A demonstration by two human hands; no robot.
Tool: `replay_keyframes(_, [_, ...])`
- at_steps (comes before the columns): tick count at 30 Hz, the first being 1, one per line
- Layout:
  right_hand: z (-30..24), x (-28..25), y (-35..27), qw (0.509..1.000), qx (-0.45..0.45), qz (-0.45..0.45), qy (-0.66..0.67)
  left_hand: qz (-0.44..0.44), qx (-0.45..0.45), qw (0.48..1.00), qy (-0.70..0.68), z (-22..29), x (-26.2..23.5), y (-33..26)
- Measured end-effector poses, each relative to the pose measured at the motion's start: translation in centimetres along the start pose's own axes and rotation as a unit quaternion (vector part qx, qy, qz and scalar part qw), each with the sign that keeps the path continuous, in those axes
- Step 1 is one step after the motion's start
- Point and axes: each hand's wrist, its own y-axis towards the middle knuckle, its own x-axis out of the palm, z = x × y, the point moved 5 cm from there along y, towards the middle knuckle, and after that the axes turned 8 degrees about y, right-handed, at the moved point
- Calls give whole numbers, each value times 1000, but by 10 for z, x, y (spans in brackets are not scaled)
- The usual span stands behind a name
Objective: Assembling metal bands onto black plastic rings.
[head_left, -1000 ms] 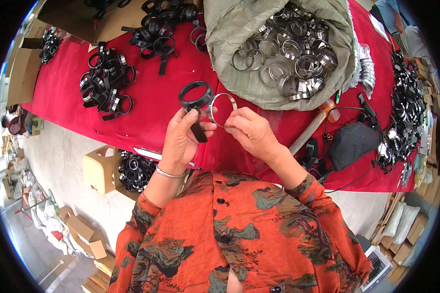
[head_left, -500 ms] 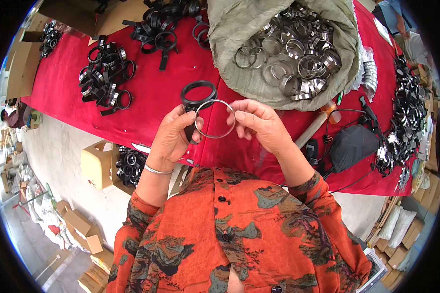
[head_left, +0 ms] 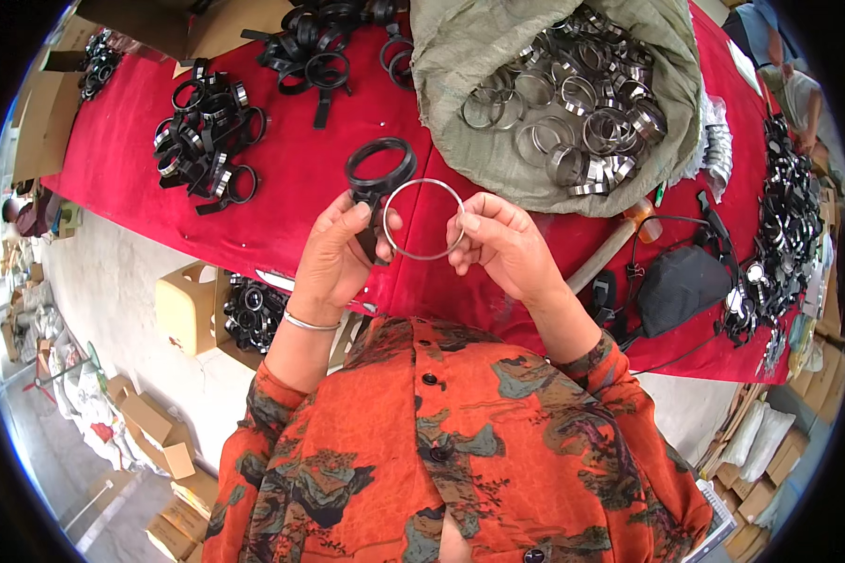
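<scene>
My left hand is closed round the handle of a black ring-shaped holder, its round head tilted up above my fingers. Between thumb and fingers, my right hand pinches the right edge of a thin silver metal ring. The metal ring's left side lies close to my left fingertips, just below and right of the black holder's head; whether they touch I cannot tell. Beyond my hands, a greenish woven sack lies rolled open, full of loose silver metal rings.
Black holders with rings lie heaped on the red-covered table at left and far middle. At right are a hammer, a black pouch and a long pile of black parts. A box of black rings stands below the table edge.
Both hands have shifted slightly, and the metal ring has moved a little right and up. The black holder's head has tilted more toward me.
</scene>
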Motion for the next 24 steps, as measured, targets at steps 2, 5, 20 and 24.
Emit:
replay_keyframes(2, [10,-3,2,999,-10,8,29,15,20,999,-29,1,2,-1])
replay_keyframes(5, [23,-6,3,999,-18,28,36,-4,14,999,-30,-3,1,-1])
replay_keyframes(20, [-1,66,-17,542,-334,-209,-743,-35,-66,989,126,9,-36,-7])
replay_keyframes(24, [17,60,-16,565,-300,-217,-737,-48,-78,987,131,-1,-43,-14])
